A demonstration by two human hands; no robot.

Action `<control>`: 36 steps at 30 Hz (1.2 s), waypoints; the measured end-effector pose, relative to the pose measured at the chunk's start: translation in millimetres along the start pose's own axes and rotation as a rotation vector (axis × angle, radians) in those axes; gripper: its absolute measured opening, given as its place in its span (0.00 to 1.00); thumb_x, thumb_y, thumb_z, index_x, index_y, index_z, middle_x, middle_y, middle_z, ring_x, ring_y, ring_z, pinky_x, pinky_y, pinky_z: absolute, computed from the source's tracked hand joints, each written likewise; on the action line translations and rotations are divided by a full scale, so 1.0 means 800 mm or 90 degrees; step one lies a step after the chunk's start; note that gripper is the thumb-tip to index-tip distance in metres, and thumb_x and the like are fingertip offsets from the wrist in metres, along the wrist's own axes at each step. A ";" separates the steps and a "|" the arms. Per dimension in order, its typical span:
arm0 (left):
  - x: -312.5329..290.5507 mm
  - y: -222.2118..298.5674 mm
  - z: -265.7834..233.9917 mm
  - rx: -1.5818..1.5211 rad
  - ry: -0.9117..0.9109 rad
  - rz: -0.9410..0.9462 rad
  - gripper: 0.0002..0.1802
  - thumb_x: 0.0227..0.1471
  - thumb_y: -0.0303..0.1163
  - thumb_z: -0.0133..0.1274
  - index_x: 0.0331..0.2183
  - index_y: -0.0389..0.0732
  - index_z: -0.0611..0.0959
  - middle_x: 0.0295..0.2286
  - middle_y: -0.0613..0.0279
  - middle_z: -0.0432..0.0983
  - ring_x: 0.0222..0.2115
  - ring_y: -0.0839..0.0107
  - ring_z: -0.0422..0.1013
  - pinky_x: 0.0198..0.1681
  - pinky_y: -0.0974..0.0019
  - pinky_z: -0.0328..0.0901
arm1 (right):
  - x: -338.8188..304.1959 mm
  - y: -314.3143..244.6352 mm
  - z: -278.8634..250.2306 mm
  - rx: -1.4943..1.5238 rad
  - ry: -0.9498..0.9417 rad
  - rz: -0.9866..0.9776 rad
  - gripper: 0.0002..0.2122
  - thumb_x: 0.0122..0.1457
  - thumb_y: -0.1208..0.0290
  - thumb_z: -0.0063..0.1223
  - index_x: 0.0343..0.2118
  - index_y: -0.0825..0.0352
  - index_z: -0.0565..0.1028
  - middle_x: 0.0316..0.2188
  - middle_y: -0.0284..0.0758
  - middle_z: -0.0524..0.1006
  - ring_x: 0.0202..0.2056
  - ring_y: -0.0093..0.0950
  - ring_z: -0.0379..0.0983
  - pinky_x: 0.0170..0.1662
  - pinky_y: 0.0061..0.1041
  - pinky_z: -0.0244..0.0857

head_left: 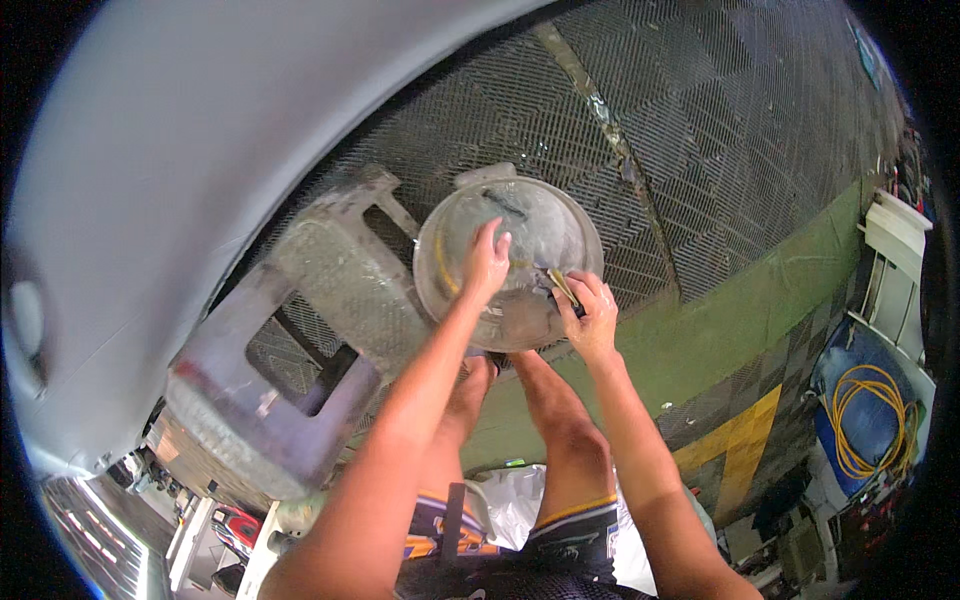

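A round, translucent basin (428, 300) with greyish, cloudy water stands on the floor in front of my feet. Over it is my left hand (487, 262), fingers apart and bent a little, with nothing visible in them. At the basin's right side, my right hand (592, 312) pinches a small folded sheet (561, 285), tan on one face and dark on its edge, which looks like sandpaper. A dark streak and some marks show inside the basin, but I cannot make out what they are.
A scuffed grey plastic panel (325, 265) with cut-out openings leans beside the basin on the left. Above it bulges a large smooth grey car body (180, 130). Ribbed black floor tiles (740, 130) meet a green strip (720, 350). A coiled yellow hose (850, 420) lies far right.
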State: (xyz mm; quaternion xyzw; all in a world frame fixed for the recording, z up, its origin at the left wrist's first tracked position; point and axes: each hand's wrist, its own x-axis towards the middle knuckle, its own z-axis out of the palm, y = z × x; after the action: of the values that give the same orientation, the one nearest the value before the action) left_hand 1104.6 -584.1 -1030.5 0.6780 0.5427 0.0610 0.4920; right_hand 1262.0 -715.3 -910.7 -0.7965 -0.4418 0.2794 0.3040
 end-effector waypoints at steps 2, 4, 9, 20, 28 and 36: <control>0.067 -0.028 0.020 0.280 0.039 0.315 0.20 0.60 0.30 0.51 0.53 0.37 0.76 0.50 0.46 0.76 0.53 0.50 0.71 0.57 0.52 0.65 | -0.001 0.037 0.011 -0.084 0.016 -0.144 0.13 0.47 0.71 0.63 0.38 0.60 0.81 0.39 0.35 0.80 0.38 0.34 0.77 0.42 0.36 0.67; 0.126 -0.065 0.025 0.431 -0.018 0.360 0.19 0.58 0.29 0.53 0.51 0.38 0.78 0.48 0.47 0.78 0.52 0.51 0.72 0.55 0.52 0.66 | -0.006 0.053 0.032 -0.161 -0.011 -0.240 0.14 0.46 0.69 0.61 0.39 0.58 0.81 0.38 0.32 0.79 0.36 0.32 0.76 0.44 0.35 0.66; 0.110 -0.054 0.066 0.377 -0.265 -0.081 0.15 0.59 0.31 0.55 0.47 0.37 0.81 0.42 0.46 0.81 0.40 0.53 0.78 0.49 0.52 0.70 | -0.015 0.065 0.042 -0.216 -0.072 -0.268 0.14 0.45 0.64 0.59 0.37 0.58 0.79 0.31 0.26 0.74 0.33 0.26 0.73 0.45 0.31 0.62; -0.024 0.080 -0.087 -0.629 -0.389 -0.257 0.20 0.66 0.32 0.50 0.54 0.32 0.73 0.52 0.49 0.76 0.55 0.60 0.72 0.61 0.53 0.65 | -0.024 0.063 0.040 -0.264 -0.086 -0.225 0.10 0.45 0.62 0.62 0.27 0.56 0.72 0.28 0.28 0.70 0.34 0.27 0.72 0.42 0.33 0.61; 0.126 -0.077 0.032 0.091 -0.049 0.011 0.27 0.56 0.28 0.53 0.58 0.36 0.75 0.57 0.52 0.71 0.58 0.57 0.67 0.59 0.53 0.63 | -0.016 0.061 0.043 -0.242 -0.084 -0.239 0.11 0.42 0.60 0.62 0.26 0.56 0.71 0.27 0.28 0.70 0.33 0.27 0.72 0.41 0.32 0.60; 0.056 -0.136 0.098 0.632 -0.352 0.044 0.14 0.51 0.30 0.57 0.41 0.40 0.85 0.50 0.46 0.76 0.53 0.53 0.72 0.52 0.49 0.69 | -0.020 0.063 0.040 -0.267 -0.104 -0.223 0.11 0.44 0.60 0.62 0.27 0.56 0.72 0.29 0.28 0.71 0.34 0.28 0.73 0.44 0.32 0.61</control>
State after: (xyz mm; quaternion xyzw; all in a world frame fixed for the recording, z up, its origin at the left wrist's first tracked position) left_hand 1097.4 -603.3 -1170.2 0.8363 0.3348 -0.3645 0.2359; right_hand 1258.7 -743.5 -966.1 -0.7282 -0.6441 0.1880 0.1396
